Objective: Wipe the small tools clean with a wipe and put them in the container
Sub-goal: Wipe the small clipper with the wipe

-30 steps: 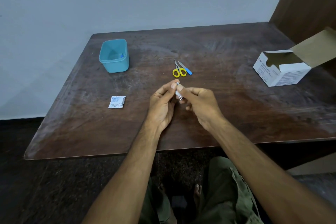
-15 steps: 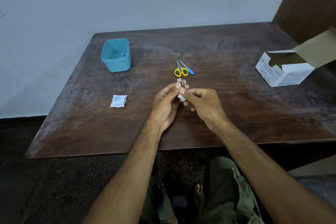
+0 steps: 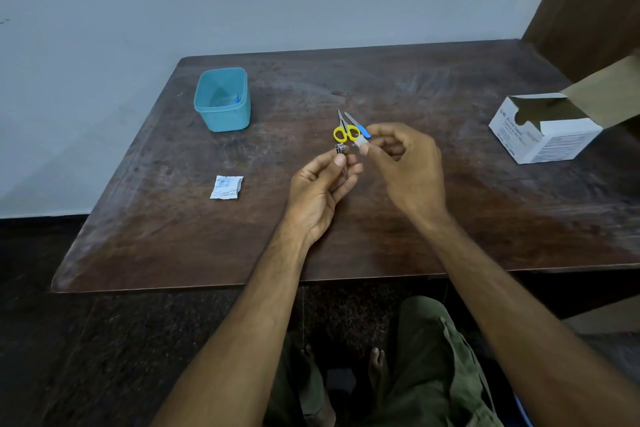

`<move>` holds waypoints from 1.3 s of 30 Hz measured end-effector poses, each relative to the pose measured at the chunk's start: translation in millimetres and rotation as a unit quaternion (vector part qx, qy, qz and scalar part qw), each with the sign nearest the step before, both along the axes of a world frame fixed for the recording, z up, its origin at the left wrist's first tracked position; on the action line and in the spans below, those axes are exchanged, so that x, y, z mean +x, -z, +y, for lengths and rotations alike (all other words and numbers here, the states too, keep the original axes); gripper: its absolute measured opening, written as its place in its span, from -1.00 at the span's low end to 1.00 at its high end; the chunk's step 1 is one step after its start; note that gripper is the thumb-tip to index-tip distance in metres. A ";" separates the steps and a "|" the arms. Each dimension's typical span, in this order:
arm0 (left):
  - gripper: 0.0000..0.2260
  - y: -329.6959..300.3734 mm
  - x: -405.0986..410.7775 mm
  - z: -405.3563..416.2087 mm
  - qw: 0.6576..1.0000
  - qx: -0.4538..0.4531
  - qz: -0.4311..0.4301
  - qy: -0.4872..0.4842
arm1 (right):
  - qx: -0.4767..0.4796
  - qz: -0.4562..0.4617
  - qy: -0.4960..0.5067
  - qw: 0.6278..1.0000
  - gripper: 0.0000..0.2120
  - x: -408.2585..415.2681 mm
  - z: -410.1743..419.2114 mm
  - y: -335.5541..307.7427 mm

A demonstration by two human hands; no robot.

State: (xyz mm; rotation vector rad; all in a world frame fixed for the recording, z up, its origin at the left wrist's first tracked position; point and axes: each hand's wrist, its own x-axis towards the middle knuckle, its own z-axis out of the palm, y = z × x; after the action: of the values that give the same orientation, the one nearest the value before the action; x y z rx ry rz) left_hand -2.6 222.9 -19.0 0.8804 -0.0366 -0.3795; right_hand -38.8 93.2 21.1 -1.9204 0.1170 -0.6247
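My left hand (image 3: 322, 184) pinches a small metal nail clipper (image 3: 341, 153) between thumb and fingers, above the table's middle. My right hand (image 3: 403, 163) pinches a small white wipe (image 3: 360, 142) just right of the clipper, a little apart from it. Just beyond the hands, yellow-handled scissors (image 3: 343, 131) and a blue-handled nail file (image 3: 360, 128) lie side by side on the dark wooden table (image 3: 346, 218). A teal plastic container (image 3: 223, 100) stands open at the far left, with a small blue item inside.
A torn white wipe sachet (image 3: 225, 187) lies left of my hands. An open white cardboard box of swabs (image 3: 543, 132) sits at the table's right edge. A grey wall runs behind the table, and a brown panel stands at the far right.
My hands have drawn apart: the right hand moved up and right with the wipe, off the clipper. The left hand still holds the clipper.
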 end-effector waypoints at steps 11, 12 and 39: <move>-0.85 -3.3 -2.3 -2.5 1.000 0.002 -0.016 -0.005 | -0.240 -0.045 -0.014 0.970 -0.86 6.9 12.8 -0.5; -0.85 -4.1 -2.5 -2.6 1.000 0.000 -0.016 -0.004 | -0.235 -0.046 -0.015 0.971 -0.86 7.7 12.0 -1.5; -0.86 -5.3 -4.1 -1.7 1.000 0.005 -0.007 -0.005 | -0.228 -0.011 -0.028 0.973 -0.88 8.7 2.5 -3.0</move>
State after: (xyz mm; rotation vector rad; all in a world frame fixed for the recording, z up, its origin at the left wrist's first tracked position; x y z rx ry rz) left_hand -6.7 221.2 -13.7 0.8924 -0.0440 -0.3634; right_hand -30.0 95.7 24.0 -2.3486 -0.1041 -0.6771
